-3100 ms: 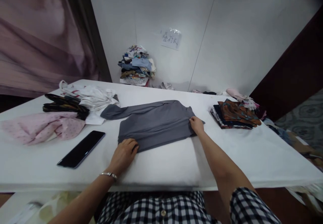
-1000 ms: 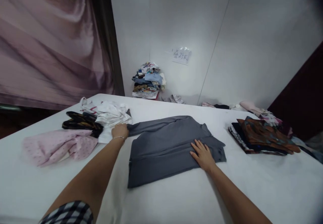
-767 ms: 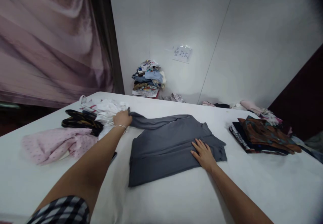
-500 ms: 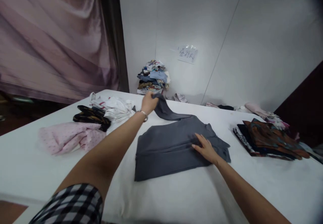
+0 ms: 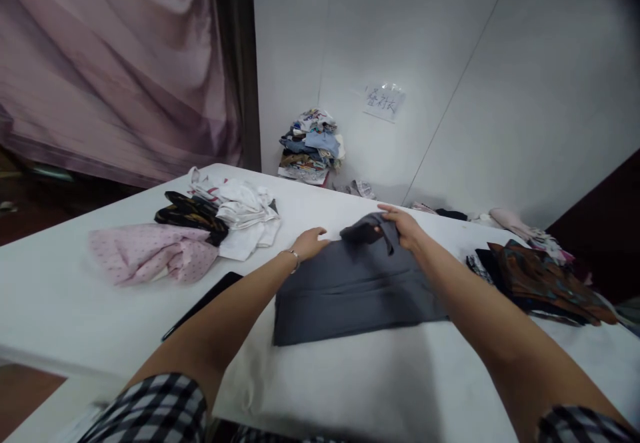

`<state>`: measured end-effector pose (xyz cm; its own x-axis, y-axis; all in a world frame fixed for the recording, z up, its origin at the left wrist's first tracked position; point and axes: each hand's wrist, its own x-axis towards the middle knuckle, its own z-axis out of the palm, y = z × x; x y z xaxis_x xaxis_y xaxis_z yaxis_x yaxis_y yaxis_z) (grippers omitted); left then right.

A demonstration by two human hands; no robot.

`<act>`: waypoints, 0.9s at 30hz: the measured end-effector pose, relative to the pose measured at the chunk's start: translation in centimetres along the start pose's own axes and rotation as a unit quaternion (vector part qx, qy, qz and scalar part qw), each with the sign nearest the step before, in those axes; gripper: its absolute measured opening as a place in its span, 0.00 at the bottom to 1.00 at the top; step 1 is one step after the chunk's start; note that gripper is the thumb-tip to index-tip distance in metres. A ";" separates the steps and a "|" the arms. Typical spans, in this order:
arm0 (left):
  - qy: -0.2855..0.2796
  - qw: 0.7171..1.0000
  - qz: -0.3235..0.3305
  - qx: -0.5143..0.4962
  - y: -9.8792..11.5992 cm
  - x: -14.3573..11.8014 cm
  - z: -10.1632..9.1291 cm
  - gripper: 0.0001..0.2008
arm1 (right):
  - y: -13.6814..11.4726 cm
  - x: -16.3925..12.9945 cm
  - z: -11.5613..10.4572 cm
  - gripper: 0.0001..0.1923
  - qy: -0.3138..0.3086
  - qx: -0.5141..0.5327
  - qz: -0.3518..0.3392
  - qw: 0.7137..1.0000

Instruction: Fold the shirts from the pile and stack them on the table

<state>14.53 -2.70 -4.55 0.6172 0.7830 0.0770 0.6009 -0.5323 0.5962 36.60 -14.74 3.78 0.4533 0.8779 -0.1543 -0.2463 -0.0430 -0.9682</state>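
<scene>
A grey long-sleeved garment [image 5: 350, 293] lies partly folded on the white table [image 5: 75, 310]. My right hand [image 5: 404, 225] pinches the grey sleeve end [image 5: 361, 232] at the garment's far edge, holding it slightly raised and bunched over the body. My left hand [image 5: 310, 242] rests on the garment's far left corner, fingers loosely together, pressing on the cloth. A thin bracelet sits on my left wrist.
A pink dotted cloth [image 5: 150, 253], a dark patterned cloth [image 5: 193, 211] and white clothes [image 5: 245, 213] lie at the left. A dark phone [image 5: 203, 303] lies by my left forearm. Folded patterned clothes [image 5: 540, 276] lie at the right. A clothes pile [image 5: 313, 144] sits by the wall.
My left hand carried the sleeve up and right across the garment, then dropped to its far left corner. My right hand left the garment's middle and took the sleeve end.
</scene>
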 end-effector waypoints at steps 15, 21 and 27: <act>-0.068 0.993 -0.080 0.046 -5.6 1.6 -0.1 0.10 | -11.4 4.7 -4.8 0.31 0.122 -0.017 -0.178 0.976; -0.075 0.995 -0.061 0.015 -4.7 1.4 -1.5 0.12 | -12.1 3.8 -7.4 0.31 0.151 -0.014 -0.202 0.968; -0.028 0.987 -0.074 0.142 -4.8 1.3 -2.4 0.12 | -12.0 2.9 -7.9 0.29 0.150 -0.029 -0.208 0.966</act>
<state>11.18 1.64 -5.38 0.5336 0.8447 -0.0427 0.7998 -0.4876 0.3500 47.68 -15.44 13.36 0.7327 0.6480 0.2081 0.0547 0.2487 -0.9670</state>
